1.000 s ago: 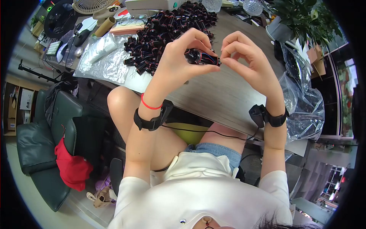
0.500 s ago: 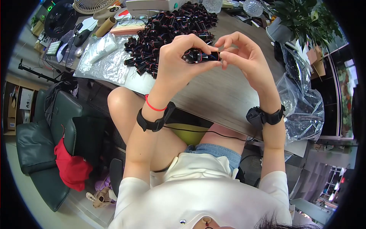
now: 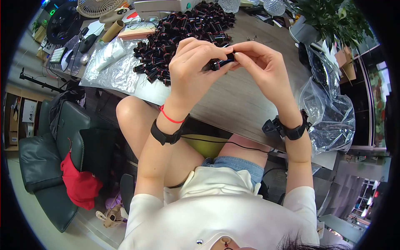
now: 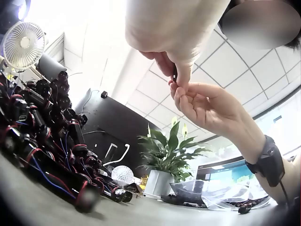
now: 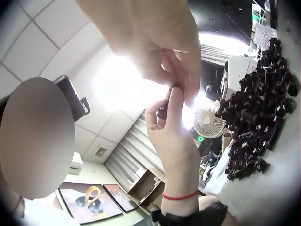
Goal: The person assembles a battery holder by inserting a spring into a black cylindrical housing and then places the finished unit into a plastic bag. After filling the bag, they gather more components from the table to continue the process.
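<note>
Both hands are raised above the wooden table (image 3: 233,104) and meet on one small black cylindrical part with red and blue wires (image 3: 219,63). My left hand (image 3: 196,62) grips the part's left end with curled fingers. My right hand (image 3: 254,62) pinches its right end between thumb and fingertips. In the left wrist view the left hand's fingertips (image 4: 181,75) touch the right hand (image 4: 207,106), and the part is almost hidden. In the right wrist view the part (image 5: 163,112) shows as a dark shape between the two hands.
A large heap of the same black wired parts (image 3: 183,33) lies at the table's far side, also seen as a heap (image 4: 42,127) and a heap (image 5: 256,117). Silver foil bags (image 3: 110,66) lie to the left, clear plastic bags (image 3: 329,112) to the right, and a potted plant (image 3: 321,21) and a fan (image 3: 98,6) stand behind.
Both hands have drawn closer together and moved slightly up and away. The right hand's fingers, spread a second ago, now close over the part's right end.
</note>
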`<state>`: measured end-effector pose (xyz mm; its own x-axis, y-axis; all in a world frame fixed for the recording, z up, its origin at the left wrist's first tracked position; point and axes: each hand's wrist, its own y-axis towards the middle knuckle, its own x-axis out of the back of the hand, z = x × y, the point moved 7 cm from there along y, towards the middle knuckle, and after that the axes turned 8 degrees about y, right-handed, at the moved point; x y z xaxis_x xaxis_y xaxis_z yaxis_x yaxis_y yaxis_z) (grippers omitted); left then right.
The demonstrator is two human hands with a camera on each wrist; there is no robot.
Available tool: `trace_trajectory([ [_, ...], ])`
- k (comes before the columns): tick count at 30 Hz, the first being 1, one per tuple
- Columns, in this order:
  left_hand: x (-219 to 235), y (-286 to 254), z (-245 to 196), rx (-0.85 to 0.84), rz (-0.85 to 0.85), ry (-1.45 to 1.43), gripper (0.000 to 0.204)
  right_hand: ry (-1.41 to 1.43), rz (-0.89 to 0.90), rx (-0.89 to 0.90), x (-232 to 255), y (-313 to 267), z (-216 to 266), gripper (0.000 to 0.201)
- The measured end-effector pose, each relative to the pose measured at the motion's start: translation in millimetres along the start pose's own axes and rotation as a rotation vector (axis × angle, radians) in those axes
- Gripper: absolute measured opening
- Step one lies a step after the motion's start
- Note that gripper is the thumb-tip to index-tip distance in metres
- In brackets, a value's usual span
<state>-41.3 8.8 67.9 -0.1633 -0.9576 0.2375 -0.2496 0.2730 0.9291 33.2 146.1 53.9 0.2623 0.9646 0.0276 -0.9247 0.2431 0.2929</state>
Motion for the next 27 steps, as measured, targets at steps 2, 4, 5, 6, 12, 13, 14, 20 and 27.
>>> trace_trajectory([
  [2, 1, 0, -1, 0.003, -0.012, 0.008, 0.027, -0.023, -0.015, 0.008, 2, 0, 1, 0.022],
  [4, 2, 0, 0, 0.048, -0.04, -0.026, 0.027, 0.129, 0.027, -0.056, 6, 2, -1, 0.022],
  [5, 2, 0, 1, 0.072, -0.054, -0.044, 0.027, 0.203, 0.047, -0.089, 5, 2, -2, 0.022],
  [6, 2, 0, 1, 0.071, -0.056, -0.045, 0.027, 0.201, 0.047, -0.089, 5, 2, -1, 0.022],
  [12, 3, 0, -3, 0.0, -0.048, 0.01, 0.027, 0.104, 0.025, -0.027, 2, -1, 2, 0.023],
  [13, 3, 0, -4, -0.017, -0.047, 0.025, 0.026, 0.126, 0.025, -0.026, 2, -1, 1, 0.023],
  [14, 3, 0, -5, -0.017, -0.048, 0.024, 0.026, 0.125, 0.025, -0.025, 2, -1, 2, 0.023],
  [20, 6, -2, -5, -0.031, -0.113, 0.049, 0.028, -0.038, -0.112, 0.168, -2, -5, 19, 0.018],
  [27, 7, -3, -8, -0.053, -0.103, 0.111, 0.03, -0.561, -0.155, 0.483, -15, -16, 42, 0.015],
])
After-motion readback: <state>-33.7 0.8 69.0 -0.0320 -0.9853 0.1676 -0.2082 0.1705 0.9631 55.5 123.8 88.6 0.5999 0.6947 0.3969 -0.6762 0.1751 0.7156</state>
